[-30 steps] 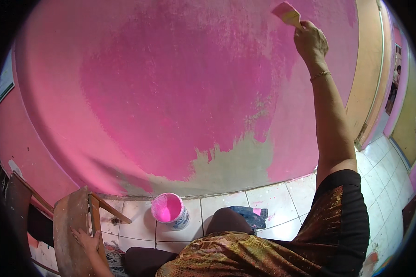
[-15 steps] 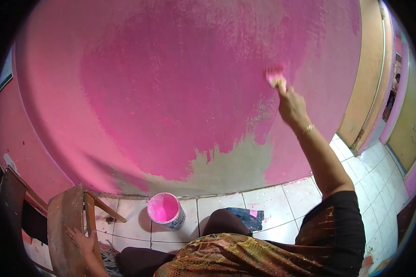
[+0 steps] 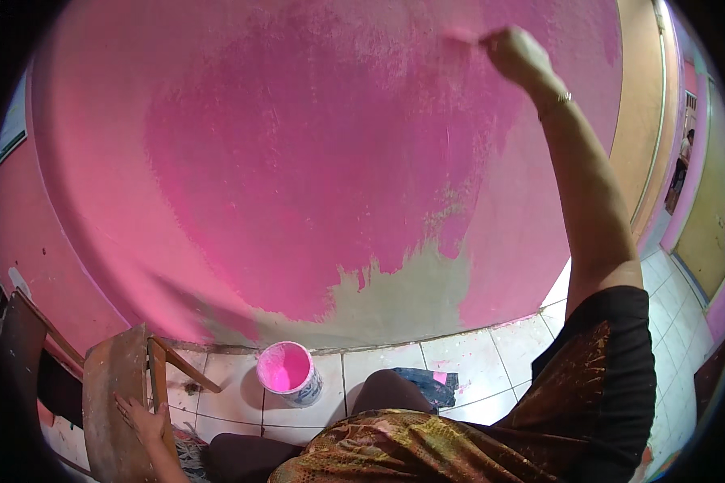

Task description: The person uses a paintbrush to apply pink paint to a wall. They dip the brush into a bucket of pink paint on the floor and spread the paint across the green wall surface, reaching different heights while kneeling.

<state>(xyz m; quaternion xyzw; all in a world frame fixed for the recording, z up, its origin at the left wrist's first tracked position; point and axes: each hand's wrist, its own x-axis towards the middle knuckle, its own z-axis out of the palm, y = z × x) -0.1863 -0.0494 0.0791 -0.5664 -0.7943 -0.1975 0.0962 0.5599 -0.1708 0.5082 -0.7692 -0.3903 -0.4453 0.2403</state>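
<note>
High on the wall [image 3: 298,177], my right hand [image 3: 517,56] is closed round the handle of a paintbrush [image 3: 461,39]. The brush is blurred, its pinkish head pointing left against the wall surface. A broad darker pink patch covers the middle of the wall, with a bare grey area low down and lighter pink around it. My left hand [image 3: 142,419] lies with fingers spread on the seat of a wooden chair [image 3: 114,386] at the lower left. On the floor by the wall's foot stands a white bucket [image 3: 288,373] with bright pink paint inside.
A dark blue cloth [image 3: 427,387] with a pink spot lies on the white tiled floor [image 3: 491,354], right of the bucket. At the right are a tan door [image 3: 632,105] and a passage where another person [image 3: 682,165] stands far off.
My right hand has moved up the wall with the paintbrush, which has swung from pointing upward to pointing left. My left hand stays on the chair.
</note>
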